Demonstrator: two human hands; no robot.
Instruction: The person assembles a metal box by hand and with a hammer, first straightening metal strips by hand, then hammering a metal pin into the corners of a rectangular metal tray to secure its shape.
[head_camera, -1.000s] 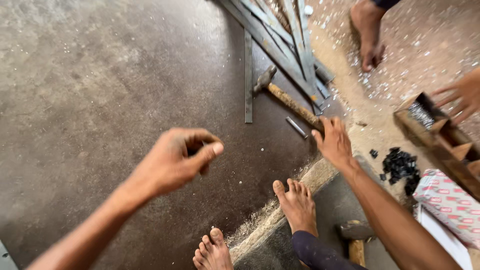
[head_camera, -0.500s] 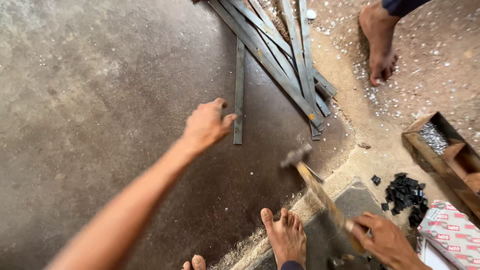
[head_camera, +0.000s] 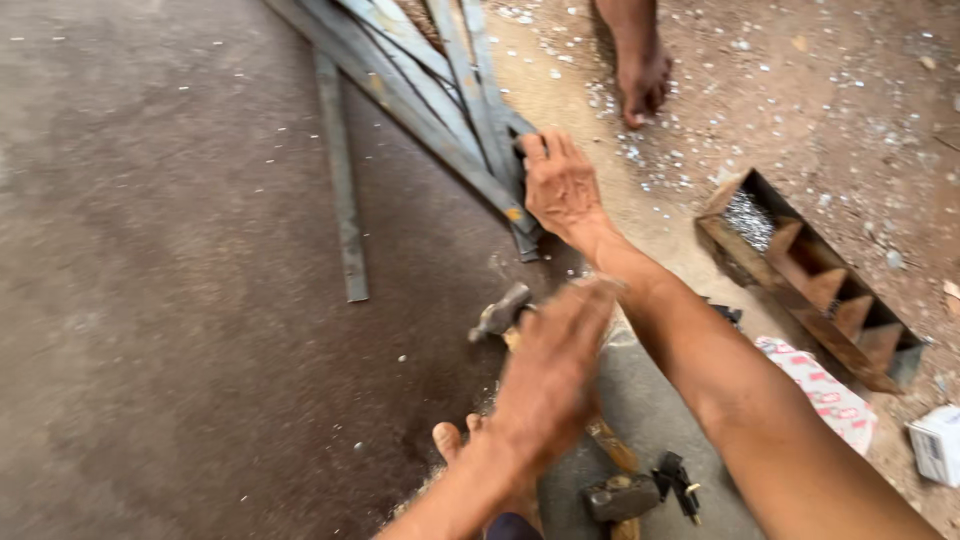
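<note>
Farthest left, on the dark floor (head_camera: 150, 250), a single grey metal strip (head_camera: 340, 180) lies by itself, pointing away from the viewer. Just right of it a bundle of metal strips (head_camera: 440, 110) fans out at a slant from the top of the view. Below the bundle lies a hammer (head_camera: 503, 312), its grey head near the middle of the view and its wooden handle running down under the left hand (head_camera: 550, 375). That hand is blurred; its fingers are stretched forward over the handle, and whether they grip it cannot be told. A bare foot (head_camera: 455, 440) shows beside the left wrist, and a second hammer head (head_camera: 620, 497) lies near the bottom edge. The right hand (head_camera: 562, 185) rests on the near end of the bundle, fingers curled down over the strips. Further right another person's bare foot (head_camera: 640, 75) stands on sandy ground strewn with small pale bits. A wooden box with compartments (head_camera: 810, 280) sits to the right, a patterned cloth (head_camera: 825, 400) just below it.
</note>
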